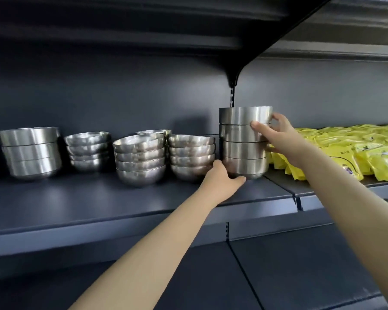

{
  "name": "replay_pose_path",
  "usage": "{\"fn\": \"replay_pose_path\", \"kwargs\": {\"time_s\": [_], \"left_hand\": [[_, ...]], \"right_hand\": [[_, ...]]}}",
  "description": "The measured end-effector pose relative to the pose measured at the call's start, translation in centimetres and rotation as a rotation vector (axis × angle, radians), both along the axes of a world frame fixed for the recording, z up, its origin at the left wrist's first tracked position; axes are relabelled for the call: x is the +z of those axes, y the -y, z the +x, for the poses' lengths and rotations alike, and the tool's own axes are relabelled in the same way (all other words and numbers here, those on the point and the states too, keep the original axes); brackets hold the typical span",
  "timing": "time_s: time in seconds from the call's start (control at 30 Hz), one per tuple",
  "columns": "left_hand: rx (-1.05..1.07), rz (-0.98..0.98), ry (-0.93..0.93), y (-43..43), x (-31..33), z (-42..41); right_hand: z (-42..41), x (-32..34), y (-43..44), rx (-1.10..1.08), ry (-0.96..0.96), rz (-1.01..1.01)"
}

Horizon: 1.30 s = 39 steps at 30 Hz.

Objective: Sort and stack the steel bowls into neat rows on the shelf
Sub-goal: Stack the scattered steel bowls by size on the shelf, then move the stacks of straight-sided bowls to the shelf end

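Stack of four straight-sided brushed steel bowls (pixel 242 151) right in the thick of it, upright at the right end of the dark blue-grey metal shelf (pixel 76 198), in front of the slotted upright on the back wall. Both hands are on it. The left hand (pixel 222 180) is down at the foot, thumb hooked under the lowest bowl and fingers curled round its left side. The right hand (pixel 278 135) grips higher up, thumb pressed on the front near the second bowl, fingers wrapped round the right side. Whether the base sits on the shelf or hangs just above it, I cannot tell.

Just beside it on the left is a stack of four rounded steel bowls (pixel 192 157), then a second rounded stack of four (pixel 140 159) nearer the front edge, with another rounded bowl rim (pixel 154 132) peeping up behind the two. Further left sits a smaller rounded stack (pixel 89 151), set back, and at the far end a stack of three straight-sided steel bowls (pixel 30 151). Off to the right, on the neighbouring shelf section, a heap of yellow plastic packets (pixel 356 153) lies just behind the right hand
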<state>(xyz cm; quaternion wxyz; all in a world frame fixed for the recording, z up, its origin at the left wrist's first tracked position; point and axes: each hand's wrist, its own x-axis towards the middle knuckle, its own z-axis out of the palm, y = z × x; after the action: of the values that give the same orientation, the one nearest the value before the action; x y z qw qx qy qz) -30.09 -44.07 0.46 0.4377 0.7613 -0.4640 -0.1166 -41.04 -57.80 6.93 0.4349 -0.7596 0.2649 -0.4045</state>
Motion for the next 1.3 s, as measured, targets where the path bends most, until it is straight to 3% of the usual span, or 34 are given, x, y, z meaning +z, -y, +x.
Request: {"fn": "replay_pose_path", "kwargs": {"time_s": [0.37,0.57,1.3], "left_hand": [[0.099,-0.182,-0.018,-0.1,-0.9,0.0],[0.073,-0.069,0.120,0.0,-0.8,-0.6],[0.036,0.006,0.091,0.1,-0.5,-1.0]], "right_hand": [[-1.9,1.2,0.3,0.104,-0.089,0.082],[-1.3,0.3,0.5,0.190,-0.011,0.167],[-2.4,0.0,0.9,0.345,0.038,0.274]]}}
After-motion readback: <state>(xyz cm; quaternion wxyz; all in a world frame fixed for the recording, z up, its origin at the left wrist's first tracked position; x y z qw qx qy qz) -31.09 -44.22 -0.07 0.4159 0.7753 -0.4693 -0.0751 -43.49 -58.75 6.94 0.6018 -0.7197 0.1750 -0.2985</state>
